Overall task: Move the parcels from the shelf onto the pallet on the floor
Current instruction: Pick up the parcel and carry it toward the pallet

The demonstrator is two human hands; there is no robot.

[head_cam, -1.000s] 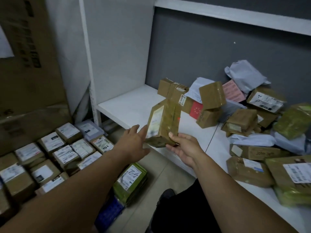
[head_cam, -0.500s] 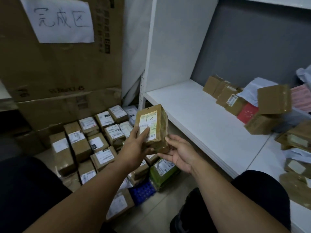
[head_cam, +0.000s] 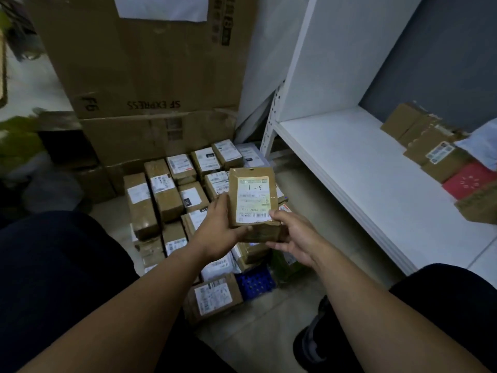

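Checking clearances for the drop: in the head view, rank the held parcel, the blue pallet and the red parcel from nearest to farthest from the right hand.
1. Held parcel: gripped by the right hand.
2. Blue pallet: just below, on the floor.
3. Red parcel: far right, on the shelf.

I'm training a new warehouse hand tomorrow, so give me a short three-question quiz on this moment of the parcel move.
1. True or false: the left hand and the right hand both hold the labelled parcel.
2. Where is that parcel? A) lying on the white shelf B) held above the parcels on the floor C) inside the big carton
3. Fill in: the pallet showing under those parcels is ____ in colour.
Key: 1 true; 2 B; 3 blue.
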